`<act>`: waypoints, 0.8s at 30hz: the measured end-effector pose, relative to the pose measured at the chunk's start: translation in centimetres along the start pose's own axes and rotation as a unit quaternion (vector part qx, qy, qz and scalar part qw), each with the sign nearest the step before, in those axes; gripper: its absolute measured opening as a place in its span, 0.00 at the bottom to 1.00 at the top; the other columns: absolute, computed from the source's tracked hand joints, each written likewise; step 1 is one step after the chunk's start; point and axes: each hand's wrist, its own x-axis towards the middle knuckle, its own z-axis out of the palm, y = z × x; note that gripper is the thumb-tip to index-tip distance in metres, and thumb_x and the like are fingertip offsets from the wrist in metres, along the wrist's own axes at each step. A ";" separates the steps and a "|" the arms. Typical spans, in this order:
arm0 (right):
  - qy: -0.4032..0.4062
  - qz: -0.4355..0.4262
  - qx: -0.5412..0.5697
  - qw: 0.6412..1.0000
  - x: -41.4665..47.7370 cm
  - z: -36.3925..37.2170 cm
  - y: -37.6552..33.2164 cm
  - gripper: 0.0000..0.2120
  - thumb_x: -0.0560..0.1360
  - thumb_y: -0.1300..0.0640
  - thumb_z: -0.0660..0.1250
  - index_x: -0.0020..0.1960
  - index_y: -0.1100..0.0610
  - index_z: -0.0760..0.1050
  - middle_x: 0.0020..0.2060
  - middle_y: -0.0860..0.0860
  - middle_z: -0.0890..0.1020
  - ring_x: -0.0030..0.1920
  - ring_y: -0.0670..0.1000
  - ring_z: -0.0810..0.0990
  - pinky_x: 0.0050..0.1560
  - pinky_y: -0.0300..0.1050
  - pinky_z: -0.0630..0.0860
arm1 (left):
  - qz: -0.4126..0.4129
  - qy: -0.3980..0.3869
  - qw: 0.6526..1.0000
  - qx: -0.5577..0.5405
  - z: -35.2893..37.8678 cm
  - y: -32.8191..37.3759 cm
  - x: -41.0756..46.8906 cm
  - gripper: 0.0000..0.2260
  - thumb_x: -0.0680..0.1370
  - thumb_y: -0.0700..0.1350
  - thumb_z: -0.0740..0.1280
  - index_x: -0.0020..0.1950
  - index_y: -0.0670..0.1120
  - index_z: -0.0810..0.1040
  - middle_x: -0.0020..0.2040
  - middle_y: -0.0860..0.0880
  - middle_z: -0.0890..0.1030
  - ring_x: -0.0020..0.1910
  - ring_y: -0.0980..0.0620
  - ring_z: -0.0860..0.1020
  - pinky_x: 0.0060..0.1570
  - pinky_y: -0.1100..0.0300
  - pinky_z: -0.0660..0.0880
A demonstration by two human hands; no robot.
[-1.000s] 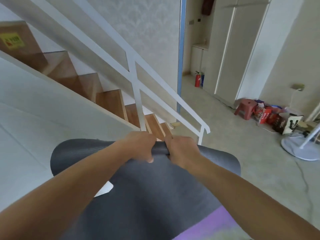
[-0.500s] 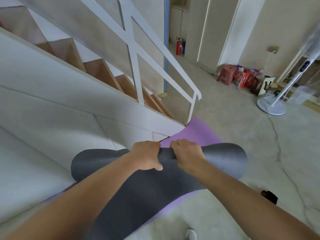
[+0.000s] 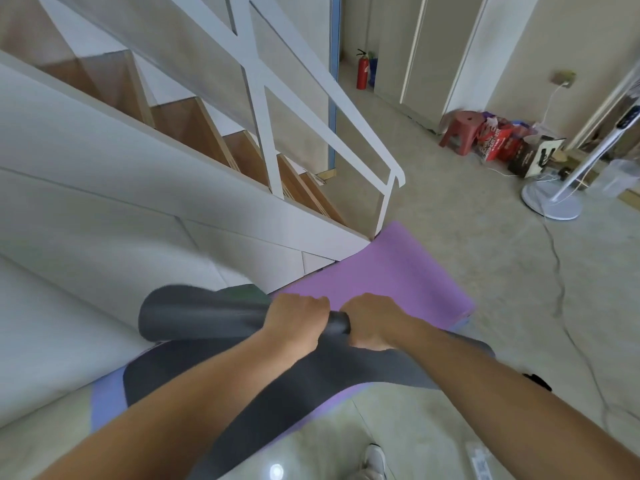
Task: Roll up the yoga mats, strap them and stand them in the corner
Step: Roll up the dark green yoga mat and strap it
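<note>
- Head view: both bare hands are on a dark grey yoga mat (image 3: 204,317), side by side at the middle of its rolled part.
- Left hand (image 3: 298,320): fingers curled over the top of the roll, gripping it.
- Right hand (image 3: 374,323): just beside the left, a short bit of roll showing between them; fingers also curled round the roll.
- The roll's left end sticks out toward the white stair side panel (image 3: 173,216). The part past the right hand is hidden by hand and forearm.
- The unrolled grey part runs back toward the person, under both forearms.
- The grey mat lies on a purple yoga mat (image 3: 381,271) spread flat on the floor, whose far edge reaches the foot of the stairs.
- White railing (image 3: 346,133) and wooden steps (image 3: 180,116) are behind.
- Far right: red fire extinguisher (image 3: 362,69), red plastic stool (image 3: 460,131), boxes and bags by the wall, round white fan base (image 3: 550,202).
- White shoe (image 3: 375,460) sits at the bottom edge.
</note>
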 end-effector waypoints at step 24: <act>0.164 0.017 0.027 0.986 0.6 -0.8 2.6 0.20 0.72 0.43 0.70 0.58 0.50 0.69 0.50 0.48 0.79 0.48 0.52 0.76 0.46 0.46 0.71 | -0.015 -0.251 0.956 -0.150 -7.6 -1.5 5.5 0.16 0.70 0.49 0.75 0.55 0.46 0.78 0.44 0.50 0.80 0.43 0.48 0.79 0.41 0.57 0.72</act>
